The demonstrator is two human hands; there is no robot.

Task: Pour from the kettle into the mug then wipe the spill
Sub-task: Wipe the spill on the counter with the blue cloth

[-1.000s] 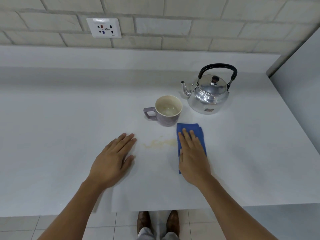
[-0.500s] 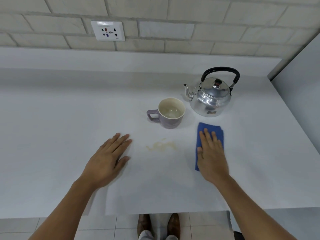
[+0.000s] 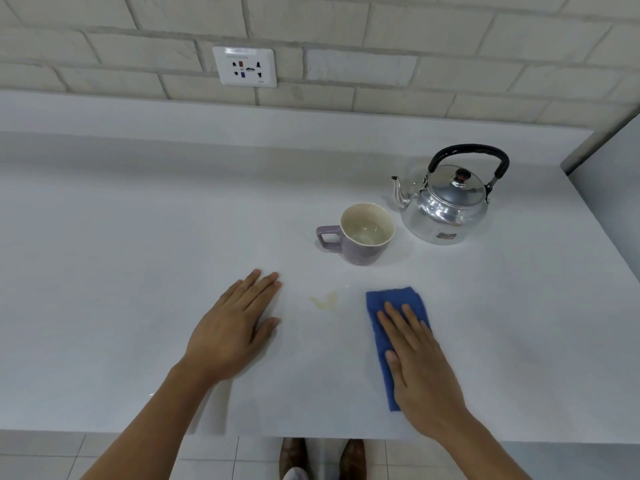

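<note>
A shiny metal kettle (image 3: 445, 213) with a black handle stands at the back right of the white counter (image 3: 138, 271). Just left of its spout is a purple mug (image 3: 363, 251) with a cream inside and a little liquid in it. A small yellowish spill (image 3: 325, 301) lies in front of the mug. My right hand (image 3: 422, 372) presses flat on a blue cloth (image 3: 394, 299), a short gap to the right of the spill. My left hand (image 3: 232, 334) rests palm down on the counter left of the spill and holds nothing.
A brick wall with a white socket (image 3: 244, 66) runs behind the counter. A grey side panel (image 3: 616, 188) closes off the right end. The counter's front edge is close to my wrists, with my shoes (image 3: 322, 459) on the tiled floor below.
My right hand slid the cloth to the right, away from the spill, then back left and nearer to me. The spill looks shorter than a second ago. My left hand stayed flat.
</note>
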